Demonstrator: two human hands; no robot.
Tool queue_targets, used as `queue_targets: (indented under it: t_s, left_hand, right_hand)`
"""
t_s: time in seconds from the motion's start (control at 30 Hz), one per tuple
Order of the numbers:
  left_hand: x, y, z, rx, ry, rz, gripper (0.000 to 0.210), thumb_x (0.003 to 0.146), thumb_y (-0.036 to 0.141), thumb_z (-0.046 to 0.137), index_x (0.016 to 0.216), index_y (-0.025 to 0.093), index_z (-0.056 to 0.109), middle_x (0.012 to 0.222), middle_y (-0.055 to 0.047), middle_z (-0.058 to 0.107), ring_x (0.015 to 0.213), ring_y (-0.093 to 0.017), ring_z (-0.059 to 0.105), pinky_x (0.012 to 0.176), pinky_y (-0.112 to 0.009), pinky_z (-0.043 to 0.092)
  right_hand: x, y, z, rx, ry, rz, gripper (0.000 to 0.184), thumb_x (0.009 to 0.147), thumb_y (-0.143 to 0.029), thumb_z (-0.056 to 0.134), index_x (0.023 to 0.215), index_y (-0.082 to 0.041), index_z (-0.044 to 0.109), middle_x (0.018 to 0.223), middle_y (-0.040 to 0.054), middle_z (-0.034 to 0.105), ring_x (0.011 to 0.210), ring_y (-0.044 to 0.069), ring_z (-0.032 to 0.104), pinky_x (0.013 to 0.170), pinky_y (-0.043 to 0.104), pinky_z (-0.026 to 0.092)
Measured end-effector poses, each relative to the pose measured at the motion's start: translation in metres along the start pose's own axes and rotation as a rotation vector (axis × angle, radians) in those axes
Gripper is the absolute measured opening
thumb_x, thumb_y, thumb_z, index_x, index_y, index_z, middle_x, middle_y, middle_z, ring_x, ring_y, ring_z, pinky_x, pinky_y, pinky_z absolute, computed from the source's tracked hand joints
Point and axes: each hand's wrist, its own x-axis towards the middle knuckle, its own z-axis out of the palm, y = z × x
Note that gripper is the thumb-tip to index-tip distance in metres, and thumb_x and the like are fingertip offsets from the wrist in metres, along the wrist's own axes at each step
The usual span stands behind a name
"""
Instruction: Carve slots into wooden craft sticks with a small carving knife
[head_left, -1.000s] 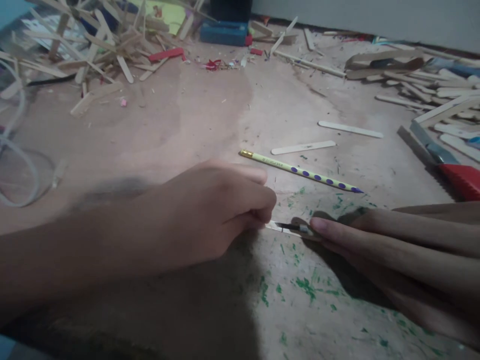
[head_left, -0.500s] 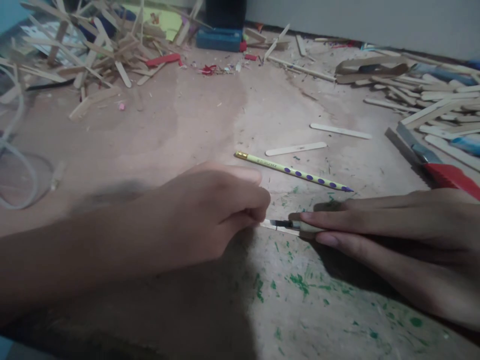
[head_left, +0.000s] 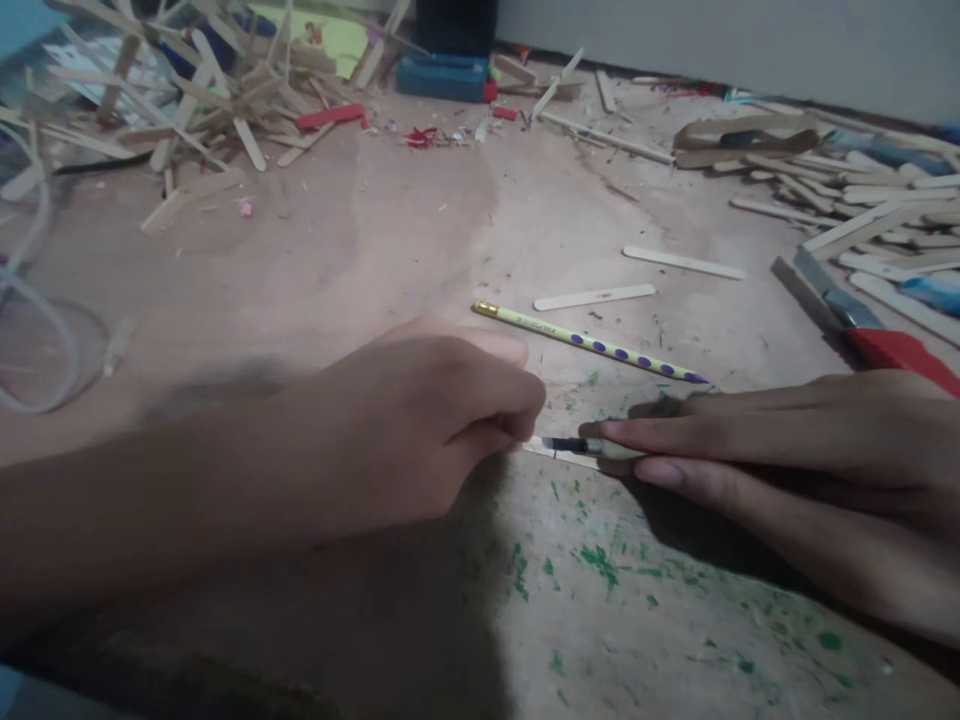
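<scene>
My left hand (head_left: 457, 415) is closed on the left end of a popsicle stick (head_left: 574, 458), pressing it to the tabletop; most of that end is hidden under the fingers. A short dark mark crosses the stick's bare stretch. Between the thumb and fingers of my right hand (head_left: 757, 465) is a craft knife (head_left: 611, 449) with a pale handle and a dark blade. The blade lies over the stick, close to the left fingertips. Beyond the hands rests a yellow pencil (head_left: 592, 343) with purple dots, its purple tip to the right.
Two loose popsicle sticks (head_left: 595, 297) lie behind the pencil. Many more sticks (head_left: 862, 180) are heaped at the right, near a red-handled tool (head_left: 892, 350). At the back left stands a tangle of joined sticks (head_left: 202, 95); a pale cable (head_left: 64, 330) loops at the left edge.
The blade has shifted very slightly along the stick. Both hands keep their grips, and the whole view has moved a few pixels.
</scene>
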Motion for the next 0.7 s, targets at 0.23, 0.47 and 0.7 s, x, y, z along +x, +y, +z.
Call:
queue_targets:
  t_s: [0.23,0.47,0.7]
  left_hand:
    - [-0.001,0.002,-0.002,-0.002,-0.008,0.005,0.029,0.107,0.001,0.068,0.089,0.023,0.078,0.083,0.004,0.073,0.077,-0.014,0.068,0.073,-0.031,0.045]
    - [-0.003,0.001,-0.002,0.012,-0.009,0.004,0.03,0.108,0.001,0.069,0.09,0.023,0.077,0.084,0.004,0.073,0.078,-0.014,0.069,0.075,-0.031,0.045]
    - [0.0,0.001,-0.002,0.007,-0.016,-0.004,0.03,0.108,0.003,0.069,0.089,0.024,0.078,0.087,0.003,0.077,0.08,-0.016,0.072,0.077,-0.033,0.048]
  right_hand:
    - [-0.04,0.021,-0.003,-0.049,-0.028,0.011,0.043,0.107,-0.072,0.1,0.134,-0.039,0.102,0.111,0.0101,0.099,0.1,0.038,0.098,0.071,0.043,0.081]
    - [-0.032,0.012,0.003,-0.06,-0.075,0.007,0.05,0.107,-0.078,0.099,0.138,-0.039,0.101,0.11,0.0094,0.099,0.099,0.038,0.097,0.072,0.043,0.08]
    - [-0.017,0.0,0.001,-0.06,-0.105,0.028,0.051,0.109,-0.073,0.099,0.148,-0.04,0.1,0.112,0.0078,0.1,0.096,0.037,0.097,0.072,0.042,0.079]
